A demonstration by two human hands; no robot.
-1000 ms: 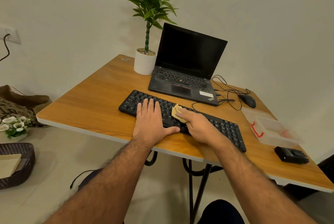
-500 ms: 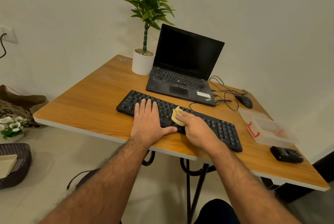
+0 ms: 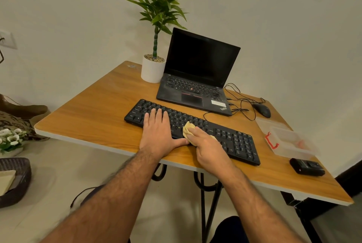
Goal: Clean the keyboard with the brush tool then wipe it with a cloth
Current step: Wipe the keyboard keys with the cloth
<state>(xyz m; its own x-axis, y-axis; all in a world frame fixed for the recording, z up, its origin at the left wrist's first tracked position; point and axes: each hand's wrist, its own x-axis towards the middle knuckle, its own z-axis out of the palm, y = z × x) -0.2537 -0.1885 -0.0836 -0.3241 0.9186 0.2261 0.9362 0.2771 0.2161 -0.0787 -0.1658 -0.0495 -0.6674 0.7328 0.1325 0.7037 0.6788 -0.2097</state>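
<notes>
A black keyboard (image 3: 233, 138) lies slanted across the wooden table (image 3: 94, 113). My left hand (image 3: 159, 133) rests flat on the keyboard's left part, fingers straight, thumb stretched along the front edge. My right hand (image 3: 208, 147) holds a small crumpled yellow cloth (image 3: 187, 129) pressed onto the keys near the keyboard's middle. Most of the cloth is hidden under the fingers. No brush tool is in view.
Behind the keyboard stand an open black laptop (image 3: 197, 78) and a potted plant (image 3: 153, 68). To the right lie a mouse (image 3: 261, 110) with loose cables, a clear plastic box (image 3: 290, 138) and a small black device (image 3: 306, 167). A dark basket (image 3: 17, 182) sits on the floor at left.
My right hand has slid the cloth slightly leftward and nearer along the keys, closer to my left thumb. The left hand has stayed in place on the keyboard.
</notes>
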